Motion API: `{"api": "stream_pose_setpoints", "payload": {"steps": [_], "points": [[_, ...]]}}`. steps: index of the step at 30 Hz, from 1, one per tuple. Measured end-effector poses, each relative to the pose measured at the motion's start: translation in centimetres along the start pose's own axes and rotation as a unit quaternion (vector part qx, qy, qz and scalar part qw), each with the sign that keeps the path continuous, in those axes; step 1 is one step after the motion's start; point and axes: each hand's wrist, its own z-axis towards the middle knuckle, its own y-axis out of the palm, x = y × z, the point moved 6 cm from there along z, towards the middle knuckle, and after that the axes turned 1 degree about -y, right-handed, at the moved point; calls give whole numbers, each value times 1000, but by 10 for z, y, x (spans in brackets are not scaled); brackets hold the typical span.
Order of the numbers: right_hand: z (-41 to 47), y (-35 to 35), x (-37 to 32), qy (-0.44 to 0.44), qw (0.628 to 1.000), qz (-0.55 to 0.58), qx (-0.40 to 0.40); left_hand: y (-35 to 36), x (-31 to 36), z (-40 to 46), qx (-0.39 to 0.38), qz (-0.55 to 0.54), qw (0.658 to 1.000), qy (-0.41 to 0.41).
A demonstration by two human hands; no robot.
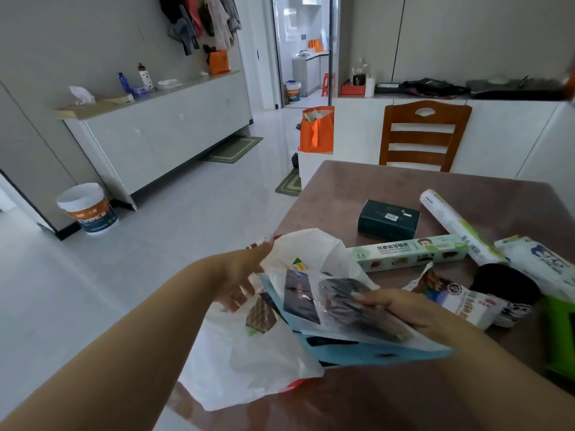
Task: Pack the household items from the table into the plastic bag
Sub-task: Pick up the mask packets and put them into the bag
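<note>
Left hand: my left hand (239,276) grips the rim of the thin white plastic bag (249,362), which hangs off the table's left edge.
Right hand: my right hand (401,309) grips a flat light-blue packet with dark contents (351,325), its end inside the bag mouth.
Table: brown glossy table (357,188); long green-and-white foil box (410,251) and dark green rectangular box (389,219) lie mid-table, apart.

bare forearms, no sleeves, long nails
</note>
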Motion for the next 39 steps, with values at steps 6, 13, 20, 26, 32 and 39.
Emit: {"api": "stream_pose_setpoints", "payload": {"steps": [6,13,20,26,32,39], "points": [[15,-11,-25,-30,998,-13,61,-11,-10,-2,2,-64,995,73],[45,27,-47,31,976,-214,32,-19,7,-47,-77,-64,957,273],[91,49,-62,-16,974,-171,150,-17,19,-72,-142,-49,923,354],[96,88,-57,-45,975,-161,143,-22,28,-80,-177,-65,895,404],[84,67,-71,-17,930,-296,218,-26,36,-57,-119,-98,907,392],[69,28,-85,-142,822,-480,271,-20,44,-43,-139,-105,902,394]]}}
